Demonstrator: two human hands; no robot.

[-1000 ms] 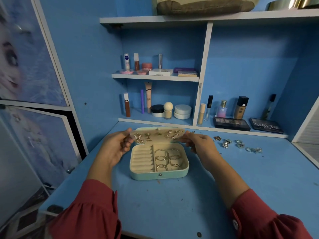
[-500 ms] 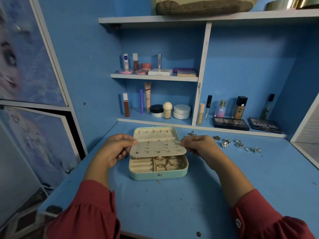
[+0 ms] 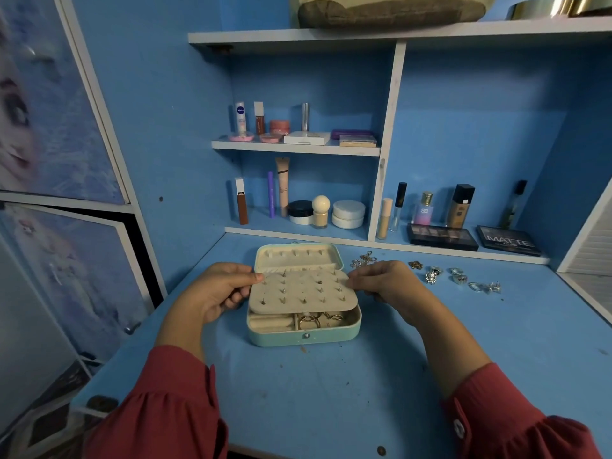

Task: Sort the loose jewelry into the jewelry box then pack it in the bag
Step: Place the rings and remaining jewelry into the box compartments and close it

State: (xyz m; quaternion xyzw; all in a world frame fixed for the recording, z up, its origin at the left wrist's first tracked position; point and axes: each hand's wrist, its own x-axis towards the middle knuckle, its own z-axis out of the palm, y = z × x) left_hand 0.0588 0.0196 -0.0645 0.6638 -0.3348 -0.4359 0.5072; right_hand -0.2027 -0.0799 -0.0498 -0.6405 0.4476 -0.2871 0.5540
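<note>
On the desk point(image 3: 331, 392) I see the jewelry box point(image 3: 303, 336) open. The earring panel point(image 3: 303, 291) has swung down nearly flat over its tray. Left hand point(image 3: 215, 293) and right hand point(image 3: 385, 286) fingers pinch the panel's ends. Loose jewelry point(image 3: 458, 278) remains unsorted, right.

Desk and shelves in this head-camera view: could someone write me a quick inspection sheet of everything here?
Surface: blue desk, scuffed and speckled.
Job's things: mint jewelry box open; beige earring panel lowered over its tray, rings visible beneath; loose jewelry lies right of the box. Bag: cannot tell.
Clutter: cosmetics and palettes on the shelves.
Grips: left hand and right hand pinch the panel's side edges.
Cables: nothing seen.
Surroundings: blue walls, white shelving, picture-printed cupboard doors at left.
</note>
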